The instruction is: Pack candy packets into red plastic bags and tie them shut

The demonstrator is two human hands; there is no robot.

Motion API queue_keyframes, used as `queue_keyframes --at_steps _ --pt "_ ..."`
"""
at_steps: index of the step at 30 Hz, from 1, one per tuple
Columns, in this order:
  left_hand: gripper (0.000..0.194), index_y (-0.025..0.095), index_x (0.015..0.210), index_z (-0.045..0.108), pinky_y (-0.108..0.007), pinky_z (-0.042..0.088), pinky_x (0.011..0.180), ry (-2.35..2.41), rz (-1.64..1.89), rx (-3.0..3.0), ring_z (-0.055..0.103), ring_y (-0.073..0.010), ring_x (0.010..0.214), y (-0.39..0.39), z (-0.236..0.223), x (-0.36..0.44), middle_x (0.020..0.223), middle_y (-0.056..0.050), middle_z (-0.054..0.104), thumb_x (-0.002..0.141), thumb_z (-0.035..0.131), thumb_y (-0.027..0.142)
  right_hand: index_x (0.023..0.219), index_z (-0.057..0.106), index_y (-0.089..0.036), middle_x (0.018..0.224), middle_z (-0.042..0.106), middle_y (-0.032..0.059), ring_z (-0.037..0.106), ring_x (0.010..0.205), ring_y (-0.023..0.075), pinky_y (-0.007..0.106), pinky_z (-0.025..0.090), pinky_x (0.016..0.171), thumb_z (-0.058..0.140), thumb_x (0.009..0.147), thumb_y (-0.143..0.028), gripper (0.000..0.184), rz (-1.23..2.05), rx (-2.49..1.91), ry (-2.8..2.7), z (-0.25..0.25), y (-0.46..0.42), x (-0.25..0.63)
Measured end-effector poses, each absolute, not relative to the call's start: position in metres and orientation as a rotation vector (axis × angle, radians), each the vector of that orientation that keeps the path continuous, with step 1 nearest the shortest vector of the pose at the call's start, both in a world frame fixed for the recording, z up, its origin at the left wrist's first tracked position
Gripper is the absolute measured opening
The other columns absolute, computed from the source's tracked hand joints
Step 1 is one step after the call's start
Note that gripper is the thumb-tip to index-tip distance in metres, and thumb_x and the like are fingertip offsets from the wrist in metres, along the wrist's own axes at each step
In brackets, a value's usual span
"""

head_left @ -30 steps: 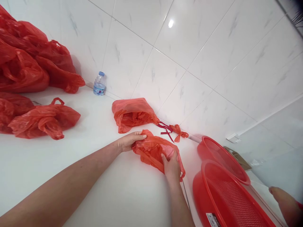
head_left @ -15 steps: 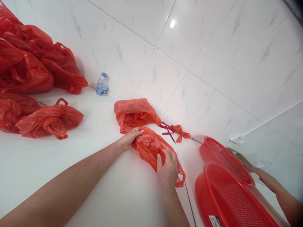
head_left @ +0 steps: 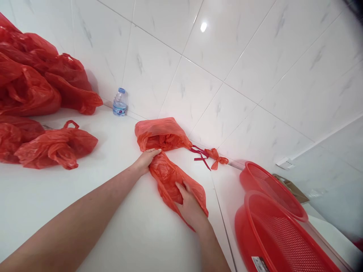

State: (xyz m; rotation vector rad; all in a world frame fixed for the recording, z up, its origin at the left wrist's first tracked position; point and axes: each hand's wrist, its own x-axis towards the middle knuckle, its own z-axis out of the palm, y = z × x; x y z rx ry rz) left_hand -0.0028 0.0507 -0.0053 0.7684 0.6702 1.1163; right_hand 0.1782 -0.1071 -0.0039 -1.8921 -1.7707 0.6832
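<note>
A thin red plastic bag lies stretched on the white table in front of me. My left hand pinches its far left end between thumb and fingers. On the near right part of the bag rests my right hand, fingers spread and pressing against the plastic. Just beyond stands a second red bag, its mouth facing me with crumpled red plastic inside. Dark red ribbon strips and a small knotted piece of red plastic lie to its right.
Bulky red bags and a smaller knotted red bag are at the left. A water bottle stands against the tiled wall. Two red plastic baskets sit at the right, with a cardboard box behind.
My left hand has drawn the bag's end leftward and up. My right hand has shifted left, and the bag lies longer and flatter. Another person's arm at the right has left the view.
</note>
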Motion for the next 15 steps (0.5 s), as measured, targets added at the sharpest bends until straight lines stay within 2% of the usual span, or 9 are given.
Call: queue_keyframes --at_steps 4,6,9,12,13,15 --pt "0.030 0.018 0.066 0.050 -0.027 0.045 0.056 0.811 1.193 0.872 0.055 -0.0136 0.054 0.059 -0.014 -0.006 0.061 0.000 0.057 0.064 0.071 0.040 0.127 0.054 -0.026 0.132 0.051 0.0060 0.044 0.126 0.0238 0.040 0.040 0.101 0.053 0.082 -0.039 0.047 0.653 -1.773 -1.753 0.009 -0.113 0.164" --pt "0.031 0.019 0.067 0.051 -0.029 0.044 0.059 0.904 1.236 0.937 0.054 -0.0153 0.057 0.057 -0.014 -0.005 0.062 0.000 0.055 0.065 0.070 0.043 0.125 0.056 -0.024 0.126 0.056 0.0056 0.048 0.122 0.0221 0.039 0.039 0.102 0.046 0.087 -0.043 0.043 0.624 -1.718 -1.704 0.012 -0.115 0.162" --pt "0.029 0.021 0.081 0.056 -0.033 0.043 0.074 1.044 1.390 1.068 0.056 -0.0223 0.083 0.048 -0.004 -0.002 0.083 -0.004 0.060 0.067 0.068 0.044 0.120 0.059 -0.026 0.121 0.059 0.0033 0.053 0.114 0.0188 0.036 0.042 0.098 0.033 0.092 -0.039 0.040 0.620 -1.698 -1.643 0.011 -0.114 0.165" --pt "0.029 0.023 0.097 0.059 -0.038 0.034 0.093 1.110 1.594 1.603 0.044 -0.0285 0.114 0.030 0.009 0.004 0.114 -0.009 0.056 0.072 0.064 0.037 0.116 0.061 -0.025 0.114 0.061 0.0035 0.056 0.108 0.0188 0.035 0.046 0.093 0.033 0.089 -0.028 0.039 0.541 -1.726 -1.631 0.001 -0.109 0.169" --pt "0.025 0.023 0.096 0.060 -0.039 0.032 0.095 1.067 1.584 1.843 0.043 -0.0294 0.115 0.022 0.012 0.008 0.115 -0.010 0.055 0.074 0.062 0.034 0.114 0.062 -0.025 0.112 0.061 0.0038 0.058 0.105 0.0191 0.035 0.047 0.091 0.035 0.086 -0.025 0.040 0.499 -1.736 -1.627 -0.003 -0.106 0.170" --pt "0.012 0.022 0.085 0.063 -0.040 0.034 0.090 0.884 1.406 2.205 0.051 -0.0281 0.100 0.007 0.013 0.019 0.099 -0.010 0.060 0.078 0.057 0.029 0.111 0.063 -0.025 0.106 0.062 0.0042 0.060 0.099 0.0199 0.035 0.050 0.085 0.040 0.078 -0.019 0.041 0.432 -1.761 -1.621 -0.009 -0.101 0.171"
